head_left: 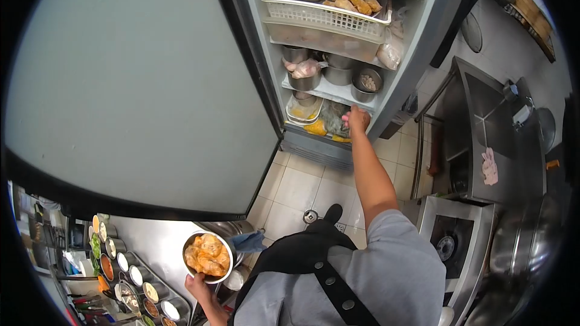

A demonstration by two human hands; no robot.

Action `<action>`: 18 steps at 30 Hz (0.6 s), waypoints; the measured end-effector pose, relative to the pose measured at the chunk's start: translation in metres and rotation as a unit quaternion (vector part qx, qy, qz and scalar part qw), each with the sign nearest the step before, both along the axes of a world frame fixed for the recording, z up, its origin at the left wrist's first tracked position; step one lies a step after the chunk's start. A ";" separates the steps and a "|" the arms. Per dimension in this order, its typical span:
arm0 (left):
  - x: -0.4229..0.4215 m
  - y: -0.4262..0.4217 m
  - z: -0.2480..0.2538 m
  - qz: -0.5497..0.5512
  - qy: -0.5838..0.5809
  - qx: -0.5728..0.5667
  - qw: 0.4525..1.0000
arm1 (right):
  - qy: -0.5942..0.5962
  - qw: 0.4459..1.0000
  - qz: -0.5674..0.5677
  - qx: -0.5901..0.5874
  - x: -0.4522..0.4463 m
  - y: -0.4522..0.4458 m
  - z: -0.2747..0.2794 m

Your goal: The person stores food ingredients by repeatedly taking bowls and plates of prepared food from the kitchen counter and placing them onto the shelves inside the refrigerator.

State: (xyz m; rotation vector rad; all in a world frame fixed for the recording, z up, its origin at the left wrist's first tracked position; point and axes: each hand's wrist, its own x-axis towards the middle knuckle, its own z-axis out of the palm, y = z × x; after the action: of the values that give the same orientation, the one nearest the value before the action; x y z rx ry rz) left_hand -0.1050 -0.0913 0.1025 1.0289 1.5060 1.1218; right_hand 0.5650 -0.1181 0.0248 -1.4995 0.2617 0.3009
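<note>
My left hand (198, 287) grips the rim of a round metal bowl (229, 270) at the lower left. Orange, sauce-coated meat pieces (207, 255) fill the bowl. My right arm stretches to the lowest shelf of the open refrigerator, where my right hand (359, 119) has its fingers curled in. Something small and pink shows at those fingertips, too small to name. Right beside that hand lies a grey-looking plastic bag (333, 117), with yellow items (315, 127) at the shelf's front and a clear rectangular container (303, 110) to the left.
The refrigerator door (133, 84) swings wide on the left. Higher shelves carry a white basket (326, 12) of browned food and several metal pots (339, 75). Steel counters (483, 127) and a stove burner (447, 247) stand right; ingredient containers (138, 274) line the lower left.
</note>
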 end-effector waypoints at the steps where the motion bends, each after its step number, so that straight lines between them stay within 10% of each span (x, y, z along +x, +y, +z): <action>1: 0.019 0.002 0.000 -0.006 -0.009 -0.001 1.000 | 0.018 1.000 -0.004 -0.017 0.021 0.008 0.002; 18: 0.293 0.075 -0.075 -0.246 0.055 0.000 0.968 | 0.131 0.964 -0.190 0.134 0.117 0.032 -0.035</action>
State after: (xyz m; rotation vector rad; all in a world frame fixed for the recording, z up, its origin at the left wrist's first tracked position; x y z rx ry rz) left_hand 0.1879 -0.0167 0.0278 1.3902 1.2337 0.7208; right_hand 0.6822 -0.0860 -0.0103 -1.1117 0.6847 0.2144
